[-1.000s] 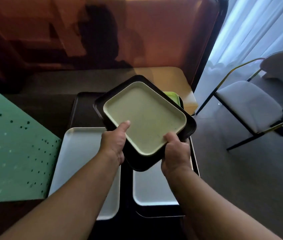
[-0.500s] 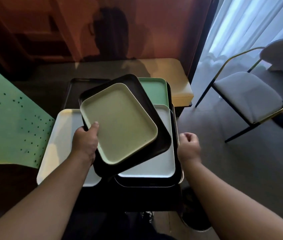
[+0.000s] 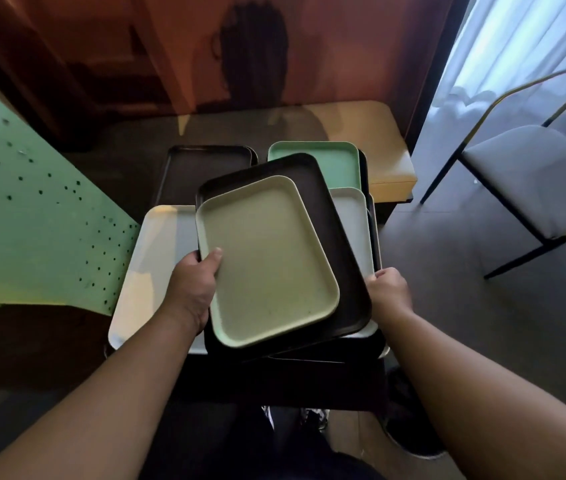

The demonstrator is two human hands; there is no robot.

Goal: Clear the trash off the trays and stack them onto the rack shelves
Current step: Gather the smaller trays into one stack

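Observation:
A pale green tray (image 3: 267,261) lies inside a larger black tray (image 3: 330,216). My left hand (image 3: 193,289) grips their left edge, thumb on the green tray's rim. The pair rests tilted over a white tray (image 3: 352,220) that sits in a stack on the right. My right hand (image 3: 388,292) curls around the right edge of that stack, at the black tray's right corner. Behind it a mint tray (image 3: 330,161) shows. A large white tray (image 3: 146,271) lies to the left, and another black tray (image 3: 198,168) sits at the back.
A green perforated panel (image 3: 32,220) slants along the left. A tan bench (image 3: 375,140) stands behind the trays against a brown wall. A grey chair (image 3: 534,178) with black and gold legs stands on the grey floor at the right. My shoes (image 3: 312,417) show below.
The green and black trays have come down and turned onto the right stack. My right hand, free and loosely closed half a second ago, now holds the stack's right edge.

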